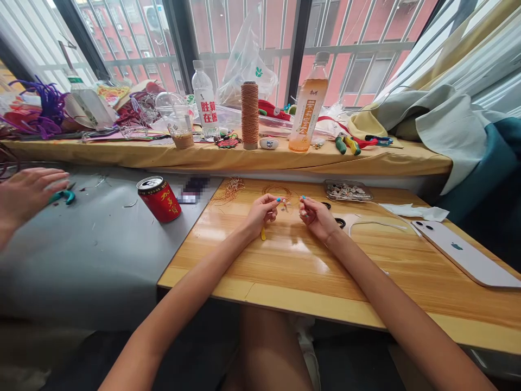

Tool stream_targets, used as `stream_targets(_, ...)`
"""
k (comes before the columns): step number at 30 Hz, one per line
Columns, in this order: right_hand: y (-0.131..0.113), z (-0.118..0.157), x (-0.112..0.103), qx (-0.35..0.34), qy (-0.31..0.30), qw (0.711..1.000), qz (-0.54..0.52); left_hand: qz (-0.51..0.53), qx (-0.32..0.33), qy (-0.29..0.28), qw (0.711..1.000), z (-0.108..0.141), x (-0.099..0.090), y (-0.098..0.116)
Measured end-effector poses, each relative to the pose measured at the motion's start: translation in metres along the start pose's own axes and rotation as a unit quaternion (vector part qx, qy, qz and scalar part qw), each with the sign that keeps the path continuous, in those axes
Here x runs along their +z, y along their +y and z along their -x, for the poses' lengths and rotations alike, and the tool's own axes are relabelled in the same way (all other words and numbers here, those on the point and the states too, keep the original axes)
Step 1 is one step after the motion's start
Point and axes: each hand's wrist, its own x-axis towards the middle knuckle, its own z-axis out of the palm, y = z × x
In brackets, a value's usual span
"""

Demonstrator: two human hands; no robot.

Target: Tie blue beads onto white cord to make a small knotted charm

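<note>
Over the wooden board, my left hand (264,210) is closed in a pinch. From its fingertips hangs a short piece of thin orange cord (286,207), with a small pale bit near it too tiny to name. A yellow strip (263,234) pokes out below this hand; whether it is held or lies on the board I cannot tell. My right hand (318,218), a little apart, also pinches thumb and finger together, and what is between them is too small to make out. Behind both lies a coil of orange cord (280,188). Black scissors handles (340,222) show beside my right hand.
A clear tray of small shell-like pieces (349,191), white cord (376,223) and a phone (459,250) lie rightward. A red can (159,200) stands left, near another person's hand (30,195). Behind, the ledge (228,158) carries a cord spool (249,115), bottles and pliers.
</note>
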Motion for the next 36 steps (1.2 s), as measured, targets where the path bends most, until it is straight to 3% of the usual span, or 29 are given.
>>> stream_targets(8,0.014,-0.01,-0.002,-0.076,-0.009,0.979,0.187,0.014,0.054,-0.022,0.998,-0.001,-0.002,0.0)
stream_targets(16,0.021,-0.014,0.0,-0.11,-0.001,0.947,0.303,-0.059,0.06,0.062,0.994,-0.003,-0.002,-0.004)
stream_targets(22,0.015,-0.001,0.01,-0.179,0.009,0.842,0.509,-0.138,0.078,0.147,0.976,-0.009,-0.002,-0.01)
stream_targets(25,0.013,0.002,0.007,-0.197,-0.003,0.818,0.541,-0.236,0.057,0.134,0.961,-0.009,-0.001,-0.006)
stream_targets(27,0.014,0.001,0.003,-0.187,-0.009,0.826,0.531,-0.364,0.073,0.093,0.924,0.001,-0.003,0.009)
stream_targets(29,0.015,-0.001,-0.002,-0.168,-0.007,0.849,0.501,-0.498,0.169,0.087,0.846,0.025,-0.015,0.035)
stream_targets(30,0.016,-0.003,-0.003,-0.158,-0.011,0.858,0.488,-0.539,0.243,0.128,0.796,0.041,-0.025,0.05)
stream_targets(31,0.017,-0.004,-0.004,-0.15,-0.015,0.865,0.478,-0.564,0.292,0.21,0.743,0.058,-0.04,0.065)
stream_targets(33,0.017,-0.005,-0.004,-0.139,-0.016,0.878,0.458,-0.562,0.315,0.404,0.649,0.088,-0.077,0.09)
stream_targets(34,0.017,-0.006,-0.004,-0.135,-0.016,0.884,0.448,-0.545,0.295,0.475,0.624,0.1,-0.097,0.099)
stream_targets(35,0.017,-0.006,-0.003,-0.132,-0.015,0.889,0.438,-0.533,0.251,0.509,0.628,0.108,-0.115,0.105)
stream_targets(36,0.017,-0.007,-0.003,-0.129,-0.014,0.894,0.428,-0.516,0.192,0.518,0.655,0.112,-0.131,0.108)
